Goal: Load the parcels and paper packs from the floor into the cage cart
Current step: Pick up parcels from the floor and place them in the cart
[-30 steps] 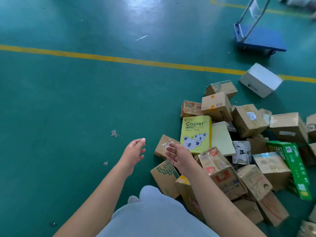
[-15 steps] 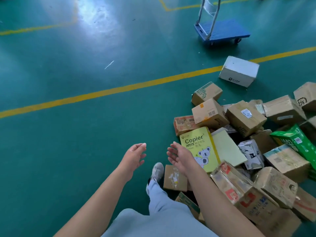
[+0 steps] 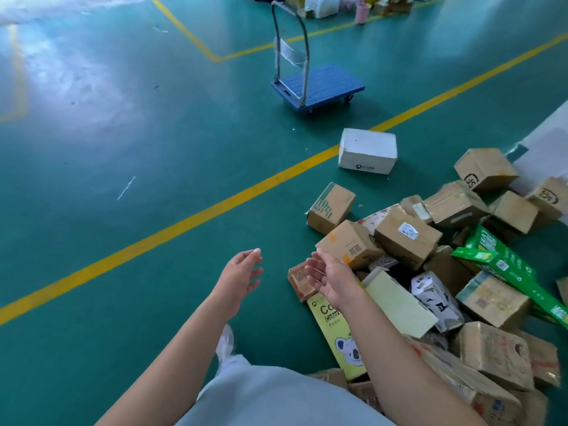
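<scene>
while the parcels [image 3: 405, 238] and paper packs [image 3: 338, 336] lie heaped on the green floor [image 3: 153, 210] at the person's right, nothing is in hand. cartons are brown, creased, taped and labelled; the yellow copier pack lies flat at the heap's near edge. right hand [image 3: 330, 279] and left hand [image 3: 239, 276] hover above, fingers loose and spread, apparently ready to gather. no cage cart shows; a blue trolley [image 3: 319, 87] stands well apart.

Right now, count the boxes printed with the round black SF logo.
2. One SF-logo box sits at the far right end of the pile by the grey strip; the other SF-logo box lies just right of it at the frame edge. More may be hidden.
</scene>
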Demonstrator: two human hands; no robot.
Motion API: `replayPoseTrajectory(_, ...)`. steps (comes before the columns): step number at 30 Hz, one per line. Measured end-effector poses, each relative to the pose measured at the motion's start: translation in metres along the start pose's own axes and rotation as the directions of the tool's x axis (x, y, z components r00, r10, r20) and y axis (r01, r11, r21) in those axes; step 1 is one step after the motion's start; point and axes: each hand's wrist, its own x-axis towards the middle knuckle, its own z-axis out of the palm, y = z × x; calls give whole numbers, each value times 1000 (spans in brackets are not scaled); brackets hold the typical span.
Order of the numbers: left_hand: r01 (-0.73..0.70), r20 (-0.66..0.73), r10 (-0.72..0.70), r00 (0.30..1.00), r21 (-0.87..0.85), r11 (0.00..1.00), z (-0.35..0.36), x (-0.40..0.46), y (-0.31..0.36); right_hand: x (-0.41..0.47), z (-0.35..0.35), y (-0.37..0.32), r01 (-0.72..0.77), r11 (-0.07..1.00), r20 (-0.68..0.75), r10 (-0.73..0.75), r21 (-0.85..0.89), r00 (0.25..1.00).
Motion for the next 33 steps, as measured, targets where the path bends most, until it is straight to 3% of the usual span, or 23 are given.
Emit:
replayPoseTrajectory(6,16,123,-19,992,23,1000,-14,110,76,69,61,-60,44,997,-111,-37,62,993)
replayPoseTrajectory(14,-32,259,13,966,70,997,-41,245,232,151,172,-157,151,980,-234,-117,129,965)
replayPoseTrajectory(18,1,283,-33,959,113,994,-47,300,273,185,210,-183,127,978,-276,-77,168,958)
replayPoseTrajectory(25,20,347,-80,934,173,985,-25,395,336,253,238,-259,140,969,-357,-59,204,932)
replayPoseTrajectory(33,-19,367,-90,926,283,959,56,534,429,388,231,-362,159,935,-355,-38,318,934)
